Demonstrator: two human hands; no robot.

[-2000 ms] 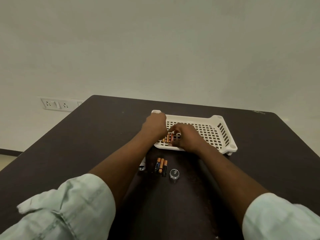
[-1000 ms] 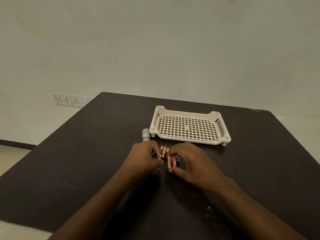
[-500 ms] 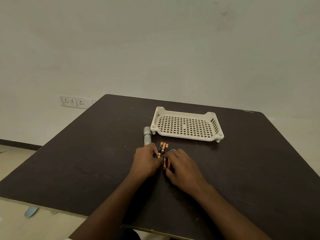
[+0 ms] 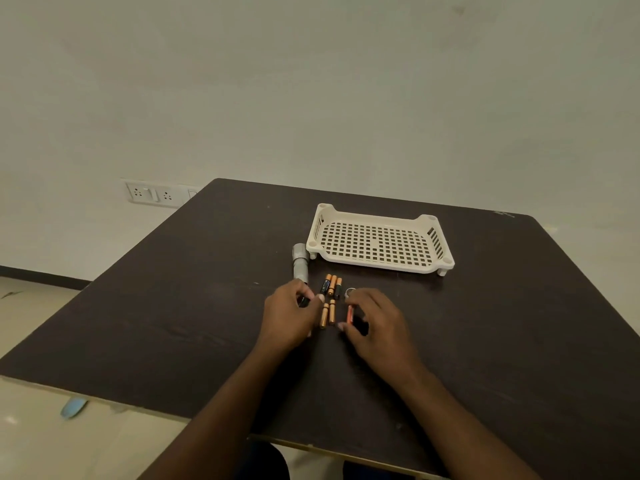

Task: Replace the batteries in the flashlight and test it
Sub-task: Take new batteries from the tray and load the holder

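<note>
A grey flashlight body (image 4: 300, 263) lies on the dark table (image 4: 180, 306), just left of the basket. Three orange-and-black batteries (image 4: 331, 286) lie side by side in front of it. Two more batteries (image 4: 327, 313) lie between my hands. My left hand (image 4: 289, 318) rests on the table with its fingertips curled on a small dark object (image 4: 304, 301) that I cannot identify. My right hand (image 4: 375, 323) pinches a reddish-orange battery (image 4: 350, 314) low over the table. The round metal flashlight cap (image 4: 349, 291) sits just beyond my right fingers.
An empty cream perforated basket (image 4: 433, 237) stands at the back centre of the table. A socket plate (image 4: 152, 194) is on the wall at the left. The table's near edge runs across the bottom, and a blue scrap (image 4: 72, 407) lies on the floor.
Both hands came out of the basket towards me with batteries. Two batteries now lie between my hands. The view has pulled back and the basket is empty.
</note>
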